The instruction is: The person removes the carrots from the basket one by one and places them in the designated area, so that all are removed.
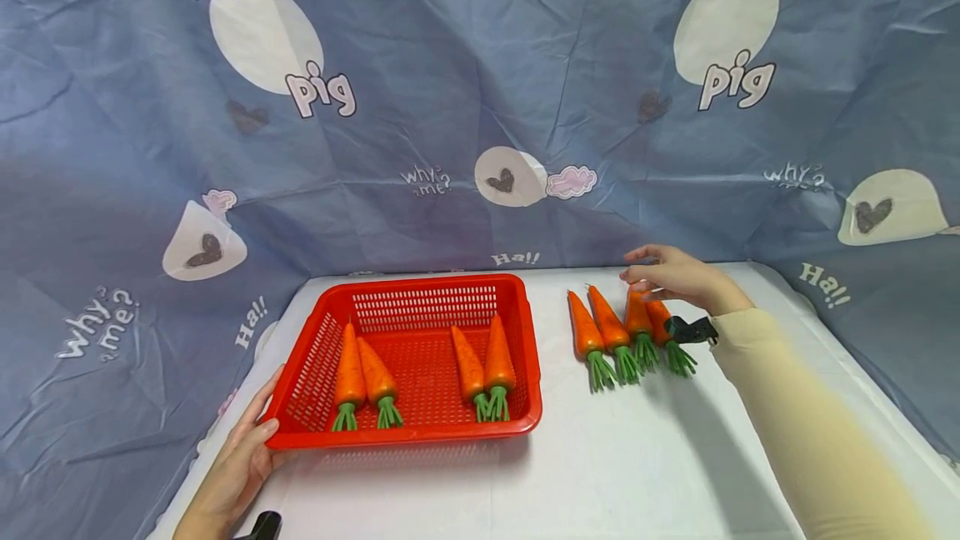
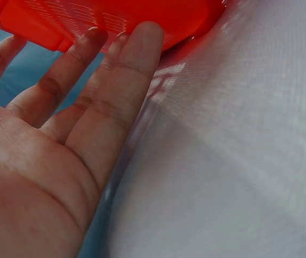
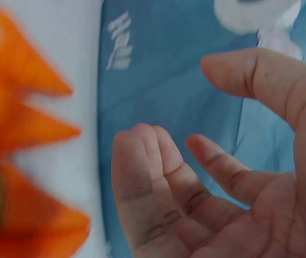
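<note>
A red plastic basket [image 1: 420, 438] with slotted walls stands on the white table. Inside it lie a pair of orange carrots with green tops on the left [image 1: 350, 373] and another pair on the right [image 1: 498, 361]. My left hand [image 1: 243, 457] touches the basket's front left corner, its fingers extended against the outer wall [image 2: 196, 16] in the left wrist view. Right of the basket, several carrots [image 1: 585, 332] lie side by side, tops toward me. Over the tips of the rightmost ones hovers my right hand [image 1: 678, 277], fingers loosely bent, with nothing in its grasp [image 3: 212, 183].
Behind the table hangs a blue-grey printed cloth [image 1: 420, 107], which also runs down both sides. The white tabletop [image 1: 600, 465] stretches in front of the basket and the loose carrots. A black strap [image 1: 692, 330] circles my right wrist.
</note>
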`<state>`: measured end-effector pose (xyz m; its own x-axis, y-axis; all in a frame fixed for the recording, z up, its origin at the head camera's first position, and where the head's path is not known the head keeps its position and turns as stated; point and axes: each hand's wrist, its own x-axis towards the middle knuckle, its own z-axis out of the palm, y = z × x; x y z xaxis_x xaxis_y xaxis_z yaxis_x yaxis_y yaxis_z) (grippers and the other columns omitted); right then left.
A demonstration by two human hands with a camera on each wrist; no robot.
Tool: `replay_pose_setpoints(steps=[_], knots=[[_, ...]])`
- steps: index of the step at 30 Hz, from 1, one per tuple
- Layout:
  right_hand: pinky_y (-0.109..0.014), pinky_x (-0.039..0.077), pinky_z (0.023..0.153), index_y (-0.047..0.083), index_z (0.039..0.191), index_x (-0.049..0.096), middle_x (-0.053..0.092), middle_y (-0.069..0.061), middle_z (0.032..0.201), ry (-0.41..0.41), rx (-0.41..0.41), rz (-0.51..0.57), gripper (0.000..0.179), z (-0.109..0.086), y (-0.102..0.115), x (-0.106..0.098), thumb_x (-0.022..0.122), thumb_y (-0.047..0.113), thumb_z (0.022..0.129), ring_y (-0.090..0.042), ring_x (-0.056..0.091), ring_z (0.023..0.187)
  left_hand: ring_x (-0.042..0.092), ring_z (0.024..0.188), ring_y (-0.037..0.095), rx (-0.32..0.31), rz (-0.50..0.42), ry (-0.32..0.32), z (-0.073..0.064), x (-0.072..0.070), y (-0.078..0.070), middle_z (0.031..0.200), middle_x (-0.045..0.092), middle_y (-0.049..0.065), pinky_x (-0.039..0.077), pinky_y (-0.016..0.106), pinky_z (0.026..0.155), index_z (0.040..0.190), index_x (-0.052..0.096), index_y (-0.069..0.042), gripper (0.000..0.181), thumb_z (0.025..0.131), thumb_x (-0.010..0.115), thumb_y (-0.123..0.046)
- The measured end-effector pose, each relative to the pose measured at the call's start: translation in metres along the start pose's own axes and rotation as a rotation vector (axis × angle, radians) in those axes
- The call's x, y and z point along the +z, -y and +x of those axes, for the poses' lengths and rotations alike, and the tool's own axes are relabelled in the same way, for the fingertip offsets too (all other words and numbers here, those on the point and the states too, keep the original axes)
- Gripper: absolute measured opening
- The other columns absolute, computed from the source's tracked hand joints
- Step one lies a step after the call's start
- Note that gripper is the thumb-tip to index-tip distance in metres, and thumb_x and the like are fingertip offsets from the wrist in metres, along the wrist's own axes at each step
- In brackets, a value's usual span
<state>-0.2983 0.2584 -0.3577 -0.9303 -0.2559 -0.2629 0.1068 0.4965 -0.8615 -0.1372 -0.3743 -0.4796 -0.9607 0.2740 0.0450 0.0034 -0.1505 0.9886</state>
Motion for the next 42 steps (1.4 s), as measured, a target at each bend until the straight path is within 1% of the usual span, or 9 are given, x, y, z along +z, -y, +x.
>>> replay_pose_setpoints(steps=[5, 8, 12, 20, 25, 32, 35, 38, 42], knots=[[-0.038, 0.057, 0.093, 0.000, 0.147, 0.036, 0.060, -0.018, 0.133, 0.040, -0.044, 0.022, 0.059, 0.010, 0.026, 0.023, 0.058, 0.028, 0.100, -0.015, 0.065, 0.097, 0.056, 0.126, -0.001, -0.008, 0.007, -0.004, 0.000, 0.001, 0.000, 0.148, 0.037, -0.022, 0.055, 0.030, 0.095, 0.162, 0.004, -0.033, 0.062, 0.108, 0.029, -0.014], [-0.042, 0.056, 0.096, 0.004, 0.146, 0.038, 0.060, -0.019, 0.134, 0.058, -0.054, 0.026, 0.058, 0.016, 0.041, 0.039, 0.060, 0.030, 0.098, -0.016, 0.067, 0.099, 0.057, 0.125, -0.001, -0.014, 0.016, -0.011, 0.000, 0.002, 0.000, 0.147, 0.037, -0.022, 0.055, 0.030, 0.095, 0.162, 0.005, -0.033, 0.062, 0.108, 0.030, -0.015], [-0.042, 0.057, 0.095, 0.006, 0.145, 0.040, 0.060, -0.018, 0.134, 0.088, -0.075, 0.039, 0.059, 0.022, 0.061, 0.060, 0.063, 0.030, 0.096, -0.018, 0.067, 0.099, 0.058, 0.125, 0.000, -0.019, 0.019, -0.020, -0.001, 0.002, -0.001, 0.147, 0.037, -0.021, 0.056, 0.031, 0.094, 0.162, 0.005, -0.034, 0.062, 0.108, 0.030, -0.016], [-0.036, 0.060, 0.086, 0.008, 0.145, 0.042, 0.057, -0.023, 0.137, 0.167, -0.116, 0.090, 0.053, 0.033, 0.092, 0.106, 0.060, 0.021, 0.096, -0.027, 0.067, 0.104, 0.058, 0.125, 0.001, 0.001, 0.005, 0.003, 0.001, 0.000, 0.000, 0.148, 0.040, -0.022, 0.056, 0.031, 0.094, 0.163, 0.005, -0.032, 0.062, 0.108, 0.030, -0.013], [-0.034, 0.060, 0.085, 0.009, 0.143, 0.044, 0.055, -0.023, 0.138, 0.235, -0.122, 0.133, 0.052, 0.044, 0.107, 0.137, 0.064, 0.021, 0.096, -0.032, 0.065, 0.111, 0.060, 0.124, 0.003, 0.020, 0.009, 0.006, 0.001, -0.001, 0.001, 0.148, 0.041, -0.021, 0.056, 0.031, 0.093, 0.163, 0.006, -0.030, 0.062, 0.108, 0.029, -0.012], [-0.047, 0.055, 0.097, 0.005, 0.146, 0.041, 0.054, -0.025, 0.140, 0.325, -0.098, 0.182, 0.060, 0.060, 0.123, 0.188, 0.067, 0.022, 0.094, -0.040, 0.061, 0.121, 0.059, 0.124, 0.002, 0.005, 0.010, -0.004, 0.001, -0.001, 0.000, 0.147, 0.041, -0.021, 0.056, 0.031, 0.094, 0.163, 0.006, -0.031, 0.062, 0.108, 0.030, -0.013], [-0.047, 0.055, 0.096, 0.005, 0.146, 0.040, 0.054, -0.025, 0.140, 0.357, -0.080, 0.193, 0.061, 0.066, 0.129, 0.209, 0.068, 0.022, 0.095, -0.040, 0.062, 0.120, 0.057, 0.125, 0.000, 0.001, 0.015, -0.010, 0.001, 0.000, 0.000, 0.148, 0.038, -0.021, 0.055, 0.030, 0.095, 0.163, 0.006, -0.031, 0.062, 0.108, 0.030, -0.014], [-0.047, 0.056, 0.096, 0.005, 0.146, 0.040, 0.059, -0.023, 0.135, 0.378, -0.070, 0.193, 0.063, 0.070, 0.134, 0.229, 0.070, 0.023, 0.094, -0.036, 0.066, 0.113, 0.057, 0.125, -0.001, -0.010, 0.017, -0.020, 0.001, 0.001, 0.000, 0.148, 0.037, -0.020, 0.055, 0.029, 0.095, 0.163, 0.006, -0.032, 0.062, 0.108, 0.031, -0.015], [-0.046, 0.056, 0.094, 0.007, 0.147, 0.040, 0.067, -0.013, 0.119, 0.399, -0.056, 0.181, 0.068, 0.074, 0.139, 0.254, 0.073, 0.028, 0.091, -0.038, 0.064, 0.117, 0.057, 0.125, -0.002, -0.025, 0.020, -0.030, 0.001, 0.001, -0.001, 0.149, 0.034, -0.020, 0.055, 0.028, 0.095, 0.162, 0.006, -0.033, 0.062, 0.108, 0.032, -0.016]])
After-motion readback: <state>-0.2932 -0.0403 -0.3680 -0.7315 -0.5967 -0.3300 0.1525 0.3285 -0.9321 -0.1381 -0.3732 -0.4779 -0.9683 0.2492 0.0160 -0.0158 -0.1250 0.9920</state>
